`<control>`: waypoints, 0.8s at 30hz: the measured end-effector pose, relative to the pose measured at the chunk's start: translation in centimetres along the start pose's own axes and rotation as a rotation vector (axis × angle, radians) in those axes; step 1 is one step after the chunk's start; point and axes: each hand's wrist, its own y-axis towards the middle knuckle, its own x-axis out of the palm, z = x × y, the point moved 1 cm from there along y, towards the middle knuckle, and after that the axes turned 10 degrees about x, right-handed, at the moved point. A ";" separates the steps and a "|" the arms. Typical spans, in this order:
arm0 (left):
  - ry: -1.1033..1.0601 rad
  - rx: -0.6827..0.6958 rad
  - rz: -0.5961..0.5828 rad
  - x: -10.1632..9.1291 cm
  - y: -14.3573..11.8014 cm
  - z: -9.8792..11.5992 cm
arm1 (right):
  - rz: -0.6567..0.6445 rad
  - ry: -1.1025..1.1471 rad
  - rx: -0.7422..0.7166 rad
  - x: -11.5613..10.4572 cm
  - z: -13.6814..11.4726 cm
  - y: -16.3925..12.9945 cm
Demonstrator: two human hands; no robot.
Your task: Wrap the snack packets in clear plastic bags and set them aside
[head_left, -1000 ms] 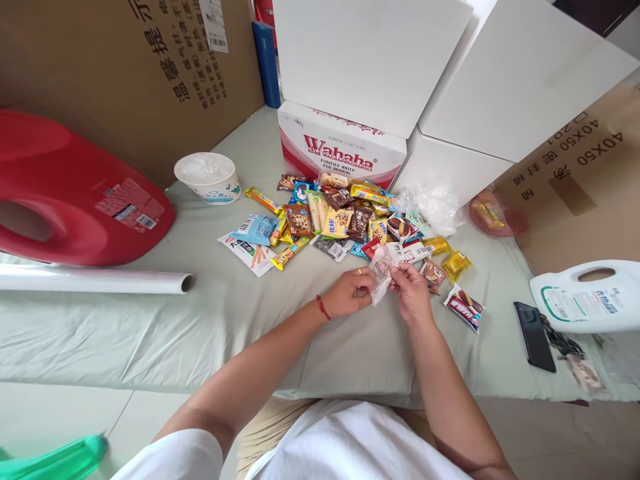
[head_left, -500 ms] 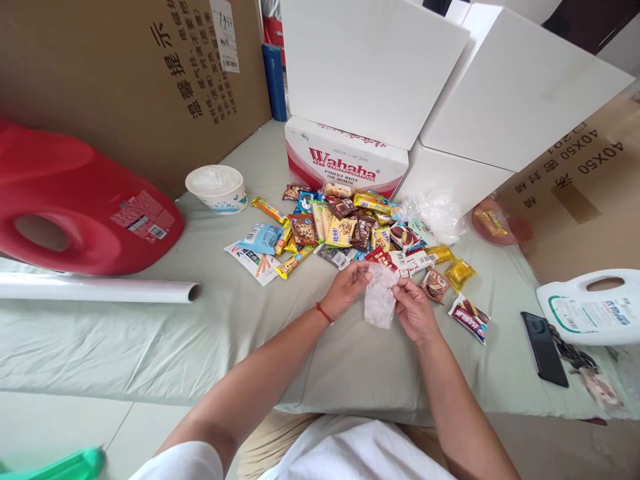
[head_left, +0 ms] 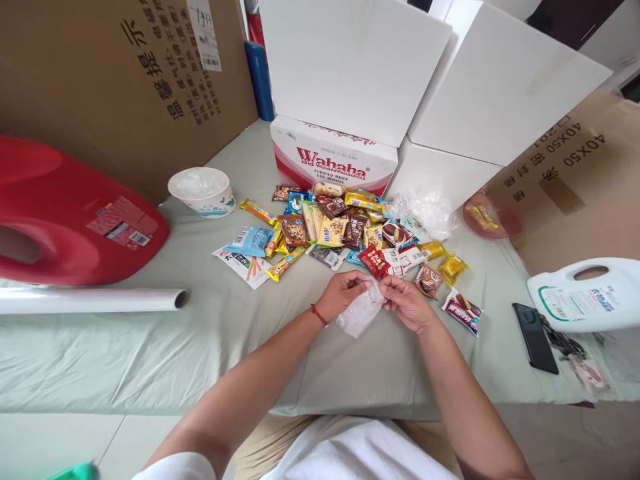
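Observation:
A crumpled clear plastic bag (head_left: 359,315) is stretched between my two hands, above the near part of the cloth-covered table. My left hand (head_left: 345,293), with a red cord on its wrist, pinches the bag's upper left. At the upper right corner my right hand (head_left: 407,303) grips it between thumb and fingers. Just beyond my hands lies a heap of wrapped snacks (head_left: 333,232). Among the closest are a red packet (head_left: 374,260), a round brown-wrapped snack (head_left: 429,280) and a purple-and-white snack packet (head_left: 463,311).
On the left are a red jug (head_left: 75,220), a white roll (head_left: 90,301) and a paper tub (head_left: 203,193). A Wahaha carton (head_left: 330,157) backs the heap, beside crumpled clear plastic (head_left: 430,212). To the right lie a white bottle (head_left: 590,293) and a phone (head_left: 535,339).
The bag has swung from hanging upright to slanting down to the left, below my left hand. Both hands have turned slightly. The whole view has shifted a little.

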 end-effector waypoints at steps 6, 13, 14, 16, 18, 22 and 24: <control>0.210 0.231 0.311 -0.2 -0.2 0.9 | 0.049 0.185 0.038 0.5 0.7 0.0; 0.235 0.230 0.043 0.9 -1.5 2.7 | 0.134 0.070 -0.081 2.1 0.1 -0.7; 0.214 0.207 0.048 1.0 -1.6 2.7 | 0.143 0.008 -0.116 2.3 0.1 -0.7; 0.162 0.178 0.081 1.0 -1.6 2.5 | 0.161 -0.133 -0.192 2.6 0.2 -0.7; 0.093 0.152 0.107 0.8 -1.4 2.5 | 0.165 -0.248 -0.247 2.7 0.2 -0.7; -0.142 0.013 0.127 0.0 -1.0 2.9 | 0.121 -0.255 -0.255 2.3 -0.4 -1.0; -0.268 -0.053 0.151 -0.5 -0.8 3.1 | 0.101 -0.182 -0.217 1.8 -0.9 -1.2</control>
